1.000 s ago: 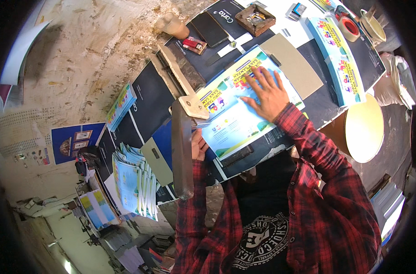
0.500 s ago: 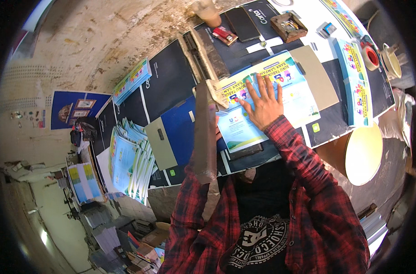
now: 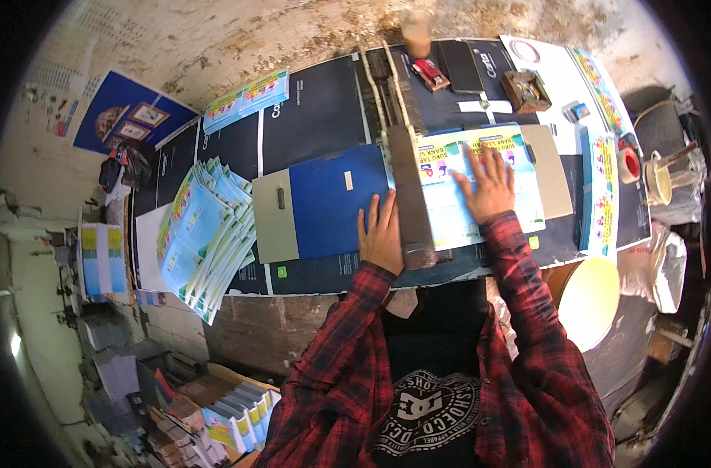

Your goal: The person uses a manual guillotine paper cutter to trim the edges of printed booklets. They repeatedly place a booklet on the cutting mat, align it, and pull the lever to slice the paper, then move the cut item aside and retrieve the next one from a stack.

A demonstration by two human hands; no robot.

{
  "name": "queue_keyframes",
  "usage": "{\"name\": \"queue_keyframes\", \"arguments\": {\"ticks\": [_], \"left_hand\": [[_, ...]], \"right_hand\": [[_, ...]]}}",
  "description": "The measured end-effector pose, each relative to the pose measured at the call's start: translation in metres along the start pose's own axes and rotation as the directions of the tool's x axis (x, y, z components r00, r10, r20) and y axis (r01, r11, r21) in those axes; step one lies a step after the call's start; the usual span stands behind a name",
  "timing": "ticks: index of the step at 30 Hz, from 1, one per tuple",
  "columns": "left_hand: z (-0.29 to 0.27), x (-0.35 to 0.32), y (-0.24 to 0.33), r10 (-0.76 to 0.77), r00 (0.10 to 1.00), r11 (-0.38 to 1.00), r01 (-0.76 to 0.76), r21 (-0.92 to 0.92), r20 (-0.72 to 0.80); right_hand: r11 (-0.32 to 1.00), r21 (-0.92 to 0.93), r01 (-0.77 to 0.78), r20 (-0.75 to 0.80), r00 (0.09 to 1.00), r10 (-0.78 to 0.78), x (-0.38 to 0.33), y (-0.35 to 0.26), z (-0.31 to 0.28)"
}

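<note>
My right hand [image 3: 489,186] lies flat, fingers spread, on a printed blue-and-yellow cover sheet [image 3: 453,207]. Along the sheet's left edge runs a long brown bar [image 3: 411,199], which joins a pale, narrow frame [image 3: 375,86] toward the wall. My left hand [image 3: 382,238] rests with fingers stretched out at the right end of a blue board [image 3: 332,207], close beside the bar; nothing shows in it. Grey-beige panels [image 3: 274,222] flank the board and the sheet, each with a dark clip-like piece.
A fanned pile of printed sheets [image 3: 203,234] overhangs the near left edge. Neat stacks stand at the back left [image 3: 246,101] and right [image 3: 597,191]. Behind are a phone [image 3: 460,66], a cup [image 3: 416,35] and a wooden box [image 3: 525,91]. A round stool [image 3: 589,304] stands below.
The brown bar has come down from a raised, tilted position to along the sheet's left edge. My left hand, mostly hidden before, now shows on the blue board. The view has shifted.
</note>
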State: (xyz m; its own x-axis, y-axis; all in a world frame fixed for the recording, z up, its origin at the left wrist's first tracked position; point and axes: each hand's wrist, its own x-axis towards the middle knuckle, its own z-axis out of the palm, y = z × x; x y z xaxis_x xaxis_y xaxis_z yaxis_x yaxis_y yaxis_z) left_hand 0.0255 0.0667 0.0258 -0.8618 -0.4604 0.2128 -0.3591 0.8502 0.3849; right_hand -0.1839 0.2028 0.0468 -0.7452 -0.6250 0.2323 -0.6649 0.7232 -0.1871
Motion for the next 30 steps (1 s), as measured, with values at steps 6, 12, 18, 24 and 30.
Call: {"name": "queue_keyframes", "arguments": {"ticks": [6,12,18,24,30], "left_hand": [[-0.018,0.002,0.013,-0.013,1.0,0.997,0.014,0.073,-0.009],[-0.003,0.006,0.014,0.009,0.996,1.0,-0.008,0.012,-0.09],[-0.003,0.002,0.004,-0.015,0.994,0.993,0.027,0.113,-0.107],[-0.007,0.002,0.008,-0.017,0.996,0.996,0.024,0.08,-0.089],[-0.006,0.003,0.011,0.031,0.987,0.999,-0.032,-0.002,-0.157]], "right_hand": [[0.996,-0.048,0.07,0.005,0.998,-0.07,0.008,0.068,-0.001],[0.989,0.11,0.097,-0.118,0.989,-0.084,0.038,0.047,-0.057],[0.777,0.534,0.334,-0.116,0.939,-0.324,0.065,-0.148,-0.215],[0.868,0.098,0.486,-0.01,0.873,-0.487,0.02,-0.175,-0.191],[0.947,-0.02,0.321,-0.061,0.945,-0.322,-0.066,-0.144,-0.066]]}}
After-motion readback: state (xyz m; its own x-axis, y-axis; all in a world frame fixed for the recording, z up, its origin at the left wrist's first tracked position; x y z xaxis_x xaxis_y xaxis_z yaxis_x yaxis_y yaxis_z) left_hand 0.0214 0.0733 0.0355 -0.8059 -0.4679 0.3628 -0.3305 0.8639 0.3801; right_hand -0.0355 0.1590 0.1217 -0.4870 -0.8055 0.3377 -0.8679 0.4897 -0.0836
